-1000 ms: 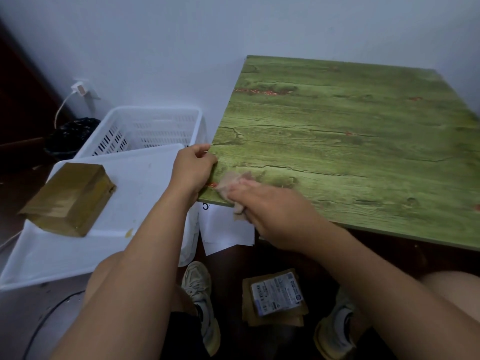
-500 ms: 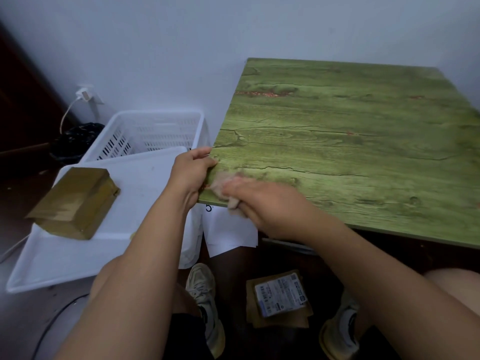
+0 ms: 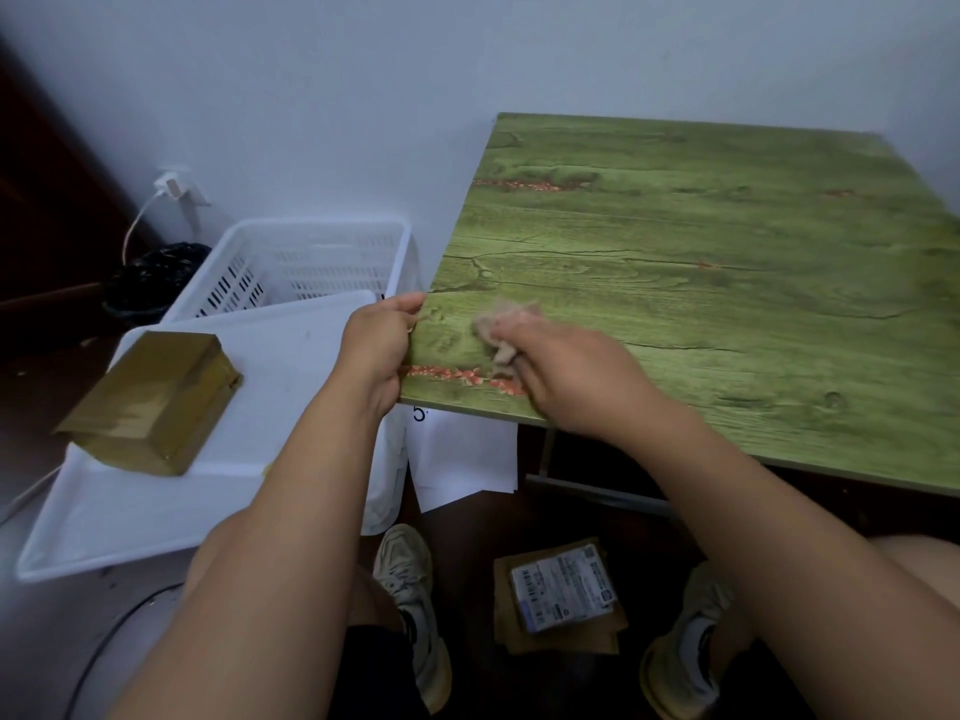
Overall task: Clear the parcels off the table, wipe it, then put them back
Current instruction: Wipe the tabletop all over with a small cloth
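Note:
The green wood-grain table fills the right half of the head view. My right hand holds a crumpled beige cloth and presses it onto the table's near left corner. My left hand grips the table's left edge beside it. A taped brown parcel lies on a white tray to the left. Flat brown parcels with a white label lie on the floor between my feet.
A white slotted basket stands behind the tray by the wall. White paper hangs under the table's corner. A black bag and a plugged-in charger are at the far left. My shoes are below.
My right hand has slid the cloth farther onto the table, away from the near edge. My left hand keeps its hold on the table's left edge.

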### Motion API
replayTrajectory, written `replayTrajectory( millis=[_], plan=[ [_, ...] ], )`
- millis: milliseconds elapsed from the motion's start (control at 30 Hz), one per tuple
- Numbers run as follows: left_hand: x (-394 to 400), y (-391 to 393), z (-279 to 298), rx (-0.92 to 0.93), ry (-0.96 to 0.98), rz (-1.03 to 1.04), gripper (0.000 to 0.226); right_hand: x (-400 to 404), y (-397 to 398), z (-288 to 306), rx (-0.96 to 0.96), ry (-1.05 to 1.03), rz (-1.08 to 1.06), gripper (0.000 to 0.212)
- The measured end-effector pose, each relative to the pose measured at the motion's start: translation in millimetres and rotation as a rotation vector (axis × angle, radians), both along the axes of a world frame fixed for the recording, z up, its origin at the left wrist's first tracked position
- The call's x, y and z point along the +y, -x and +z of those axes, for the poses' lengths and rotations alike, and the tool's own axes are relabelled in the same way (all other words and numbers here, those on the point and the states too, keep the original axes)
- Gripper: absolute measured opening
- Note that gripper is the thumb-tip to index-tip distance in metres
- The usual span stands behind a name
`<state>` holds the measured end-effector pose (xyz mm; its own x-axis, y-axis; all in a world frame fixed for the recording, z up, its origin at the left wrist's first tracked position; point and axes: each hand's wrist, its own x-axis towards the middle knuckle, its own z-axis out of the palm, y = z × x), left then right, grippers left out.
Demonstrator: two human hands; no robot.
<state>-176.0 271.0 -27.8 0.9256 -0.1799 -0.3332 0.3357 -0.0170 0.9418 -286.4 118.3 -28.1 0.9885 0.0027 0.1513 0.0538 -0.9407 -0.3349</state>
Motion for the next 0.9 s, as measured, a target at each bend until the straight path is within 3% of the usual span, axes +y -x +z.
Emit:
replayTrajectory(
  millis=[100,233,333,433,533,633,800,900],
  plan=[
    [3,0,1,0.060,0.054,0.071,0.027,8,-11,-2,-0.042,0.069,-0.051,0.048],
    [7,-8,-4,0.149,0.094,0.188,0.006,44,-12,-9,0.010,0.065,0.264,0.041],
    [10,-11,-7,0.201,0.147,0.220,0.017,32,-30,-3,0.031,0.022,0.179,0.037],
    [11,-10,-7,0.223,0.183,0.255,0.020,21,-55,-2,-0.028,0.074,-0.002,0.045],
    [13,-7,-5,0.218,0.199,0.280,0.017,39,-61,-6,-0.010,0.159,0.088,0.049],
    [12,-6,-3,0.209,0.208,0.290,0.020,43,-54,-8,0.005,0.103,0.283,0.046],
    [10,0,5,0.170,0.240,0.310,0.022,16,-85,0,-0.001,0.105,0.035,0.046],
    [10,-1,6,0.188,0.251,0.306,0.024,34,-82,0,-0.014,0.137,0.070,0.046]
  ],
)
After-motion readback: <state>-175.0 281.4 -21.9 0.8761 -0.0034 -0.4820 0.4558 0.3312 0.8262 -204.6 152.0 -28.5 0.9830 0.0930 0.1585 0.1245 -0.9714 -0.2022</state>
